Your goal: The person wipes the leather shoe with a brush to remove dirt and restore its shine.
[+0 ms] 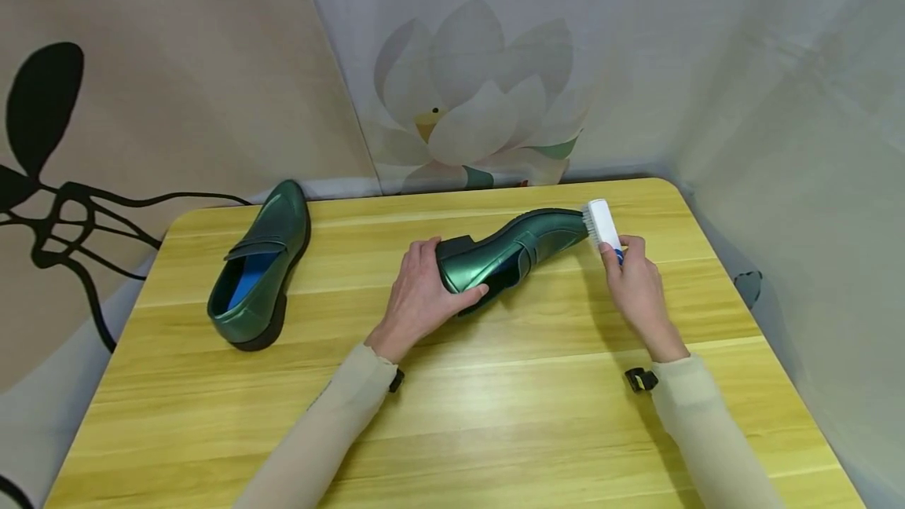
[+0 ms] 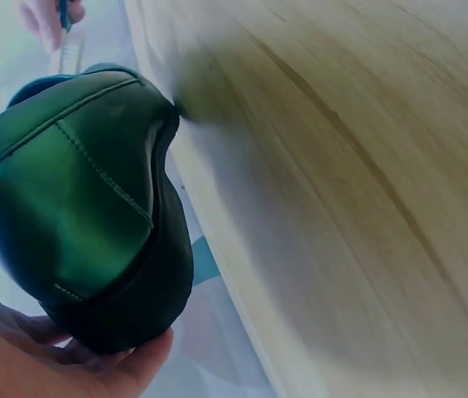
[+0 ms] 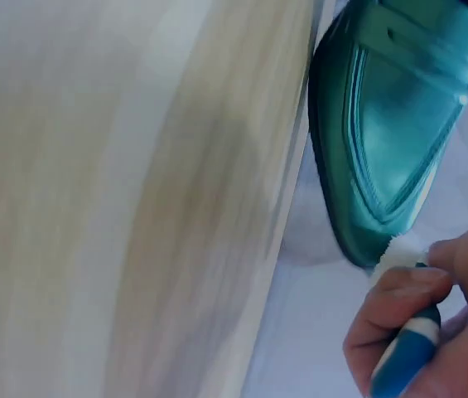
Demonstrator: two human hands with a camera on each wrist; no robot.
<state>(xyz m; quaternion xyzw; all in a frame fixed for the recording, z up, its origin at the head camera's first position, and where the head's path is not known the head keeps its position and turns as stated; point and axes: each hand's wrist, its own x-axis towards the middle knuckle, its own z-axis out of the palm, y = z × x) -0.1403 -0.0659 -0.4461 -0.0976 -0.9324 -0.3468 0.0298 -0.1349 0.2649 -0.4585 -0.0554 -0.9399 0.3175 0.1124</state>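
A shiny green loafer [image 1: 488, 256] lies tilted on its side, toe to the right. The left hand [image 1: 431, 289] grips its heel, thumb at the opening and fingers around the black heel block, as the left wrist view shows on the loafer [image 2: 76, 207]. In the right hand [image 1: 635, 285] is a white brush [image 1: 601, 220] with a blue-marked handle, pinched between thumb and fingers. Its bristles meet the loafer's toe. The right wrist view shows the blue and white handle of the brush [image 3: 407, 352] in curled fingers, beside the toe of the loafer [image 3: 399, 124].
A second green loafer [image 1: 261, 265] with a blue insole stands upright at the table's left, toe pointing back. The wooden table [image 1: 452, 430] meets a curtain [image 1: 488, 100] with a printed flower behind it. Dark straps sit at both wrists.
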